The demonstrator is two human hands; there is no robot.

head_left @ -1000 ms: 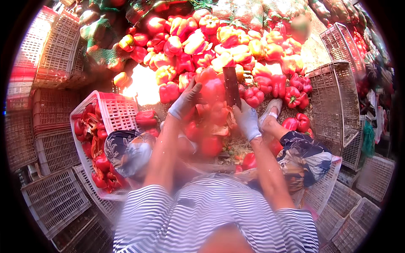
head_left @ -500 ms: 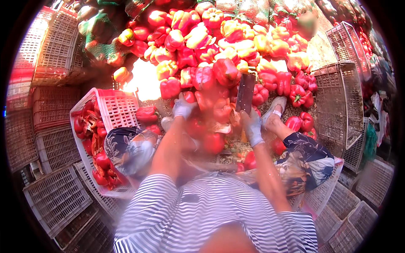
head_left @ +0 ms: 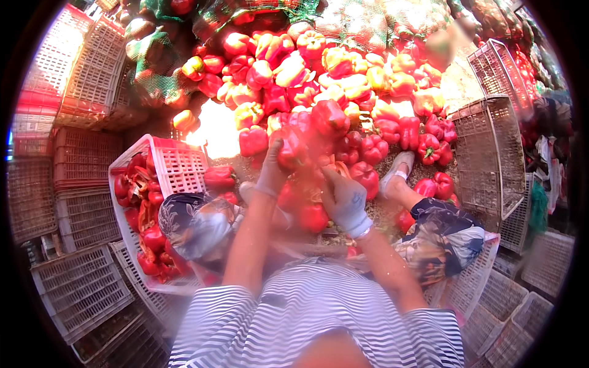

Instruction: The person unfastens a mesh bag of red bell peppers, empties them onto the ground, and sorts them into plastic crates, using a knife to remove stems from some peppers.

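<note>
Sitting at about 12 o'clock from the striped torso, a glossy red bell pepper [head_left: 293,149] is gripped by the gloved left hand [head_left: 273,175], fingers curled shut round it. The gloved right hand [head_left: 346,199] is seen just at 4 o'clock of it, half-closed; whether anything is actually held there can't be told, too blurry. A big heap of red and yellow peppers [head_left: 331,80] is spread out beyond. A pink plastic crate of red peppers [head_left: 178,168] is parked at 9 o'clock.
</note>
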